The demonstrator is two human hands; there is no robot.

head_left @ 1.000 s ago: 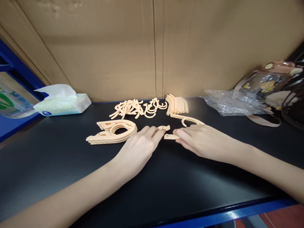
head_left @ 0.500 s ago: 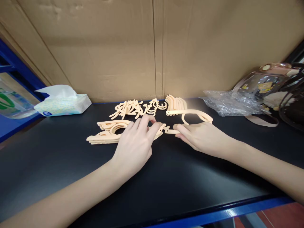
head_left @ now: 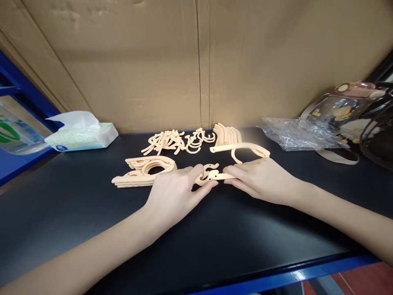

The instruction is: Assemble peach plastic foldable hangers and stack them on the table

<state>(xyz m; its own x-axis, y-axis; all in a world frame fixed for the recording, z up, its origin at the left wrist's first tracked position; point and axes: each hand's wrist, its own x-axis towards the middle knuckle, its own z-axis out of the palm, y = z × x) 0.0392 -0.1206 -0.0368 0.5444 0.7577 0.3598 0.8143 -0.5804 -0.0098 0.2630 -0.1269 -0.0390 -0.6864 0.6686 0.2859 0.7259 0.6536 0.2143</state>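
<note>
1. The black table (head_left: 196, 246) held a folded hanger stack (head_left: 135, 179), seemingly done.
2. Mid-table, the left hand (head_left: 176, 190) pinched a hook (head_left: 202, 182) against the hanger bar (head_left: 222, 176) the right hand (head_left: 270, 180) gripped; joining was unclear.
3. Loose hooks (head_left: 166, 141) and bars (head_left: 227, 135) behind seemed undone.

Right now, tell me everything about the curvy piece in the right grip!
The curvy piece looks like pale peach plastic, over a black table. Its upper arm, holed near the left tip, bends round at the right; a thin curl shows beneath. The right grip pinches its partly hidden lower arm. That arm's tip meets a small hook in the left grip; whether they're joined is unclear.
</note>
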